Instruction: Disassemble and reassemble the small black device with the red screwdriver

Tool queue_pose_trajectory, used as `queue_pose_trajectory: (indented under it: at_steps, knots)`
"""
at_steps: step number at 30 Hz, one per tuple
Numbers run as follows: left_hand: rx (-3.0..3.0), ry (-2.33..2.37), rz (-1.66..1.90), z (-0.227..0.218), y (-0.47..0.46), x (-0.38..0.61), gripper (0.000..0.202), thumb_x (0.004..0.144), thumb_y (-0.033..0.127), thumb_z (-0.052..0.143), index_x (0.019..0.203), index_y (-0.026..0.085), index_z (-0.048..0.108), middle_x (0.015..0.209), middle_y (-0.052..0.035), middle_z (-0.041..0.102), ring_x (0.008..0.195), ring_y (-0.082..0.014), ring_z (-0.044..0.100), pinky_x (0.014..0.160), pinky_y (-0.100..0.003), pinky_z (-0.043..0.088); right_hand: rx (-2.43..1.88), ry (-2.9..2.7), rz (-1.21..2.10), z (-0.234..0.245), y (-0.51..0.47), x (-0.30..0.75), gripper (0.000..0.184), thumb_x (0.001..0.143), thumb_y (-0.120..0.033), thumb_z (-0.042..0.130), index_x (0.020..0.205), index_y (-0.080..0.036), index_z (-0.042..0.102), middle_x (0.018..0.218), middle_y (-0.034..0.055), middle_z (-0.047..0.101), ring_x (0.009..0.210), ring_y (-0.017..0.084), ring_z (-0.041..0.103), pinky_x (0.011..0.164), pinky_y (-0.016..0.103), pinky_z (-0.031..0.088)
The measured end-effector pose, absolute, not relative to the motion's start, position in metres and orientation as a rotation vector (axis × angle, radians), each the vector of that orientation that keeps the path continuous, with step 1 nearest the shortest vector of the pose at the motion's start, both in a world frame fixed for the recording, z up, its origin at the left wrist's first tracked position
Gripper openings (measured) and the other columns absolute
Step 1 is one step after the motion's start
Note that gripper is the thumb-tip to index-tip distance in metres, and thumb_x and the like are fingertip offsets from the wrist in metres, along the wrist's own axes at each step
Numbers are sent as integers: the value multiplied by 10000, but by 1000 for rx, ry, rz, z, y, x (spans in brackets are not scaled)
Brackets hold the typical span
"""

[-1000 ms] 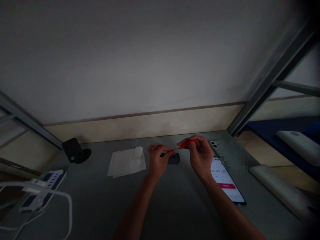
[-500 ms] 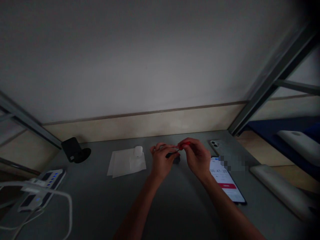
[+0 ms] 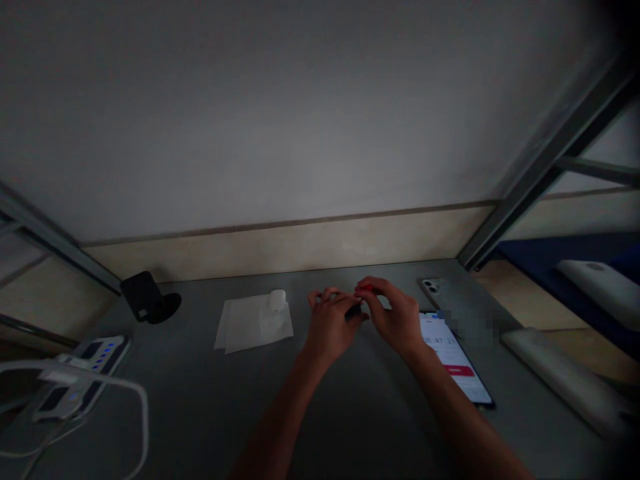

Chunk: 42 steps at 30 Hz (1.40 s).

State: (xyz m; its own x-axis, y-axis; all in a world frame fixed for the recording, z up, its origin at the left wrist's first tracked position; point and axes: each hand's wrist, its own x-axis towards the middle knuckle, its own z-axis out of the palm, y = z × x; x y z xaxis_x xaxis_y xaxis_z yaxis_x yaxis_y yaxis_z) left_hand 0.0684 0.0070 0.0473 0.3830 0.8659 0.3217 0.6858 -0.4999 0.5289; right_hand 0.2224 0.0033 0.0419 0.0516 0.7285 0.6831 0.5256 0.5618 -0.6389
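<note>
Over the back middle of the desk, my two hands meet, nearly touching at the fingertips. My left hand (image 3: 334, 319) is closed on a small dark object (image 3: 353, 311), mostly hidden by the fingers. Between thumb and fingers, my right hand (image 3: 393, 312) pinches a small red object (image 3: 367, 288); only a bit of red shows, so its kind is unclear. To the left lie thin white sheets (image 3: 245, 327) with a small white rounded case (image 3: 277, 300) on their upper right corner. A phone (image 3: 463, 370) with a lit timer screen lies beside my right wrist.
A second phone (image 3: 431, 287) lies at the back right, near a long pale case (image 3: 545, 373) along the right edge. At left are a black stand (image 3: 143, 297) and a power strip (image 3: 103, 360) with a white cable (image 3: 145, 420). A wall borders the desk's back.
My hands have drawn closer together. The thin shaft-like piece seen between the red and dark objects is now hidden. The left hand has shifted slightly right; the view has moved a little.
</note>
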Motion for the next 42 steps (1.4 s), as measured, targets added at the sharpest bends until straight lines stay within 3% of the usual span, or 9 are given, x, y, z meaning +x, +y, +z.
queue_pose_trajectory:
  at_steps: [13,42]
  knots:
    - [2336,1324,809,44,10,66,197,881,336,736,1069,284,704,1141,-16,749,1116,-243,617,1024,-463,291,-1116,-1551,272,33,10,223,113,952,-275,587,1023,-240,668,884,13,744,764,171,729,729,289,571]
    - [2329,1311,808,43,13,64,212,875,306,742,1078,262,702,1132,-21,752,1100,-230,650,1037,-450,313,-1072,-1595,275,32,10,222,121,956,-281,572,1008,-239,673,933,28,746,809,174,728,752,284,586]
